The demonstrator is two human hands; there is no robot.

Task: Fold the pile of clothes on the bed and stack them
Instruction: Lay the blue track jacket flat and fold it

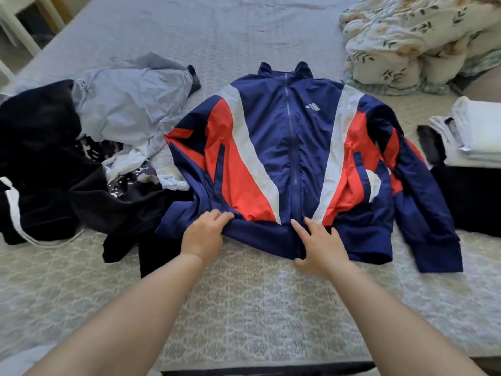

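Note:
A navy, red and white zip jacket (273,147) lies face up and spread flat on the bed (244,308), collar away from me, its sleeves lying down along both sides. My left hand (204,234) pinches the lower hem left of the zip. My right hand (321,246) rests flat on the hem band just right of the zip, fingers apart. To the left lies the unfolded pile: a black garment with a white stripe (38,169), a pale blue shirt (127,104) and a patterned piece (127,172). A folded stack (471,137) of white clothes on black sits at the right.
A crumpled floral duvet (417,42) fills the far right corner of the bed. White furniture (16,25) stands beyond the bed's far left edge. A dark band marks the bed's near edge (265,371) in front of me.

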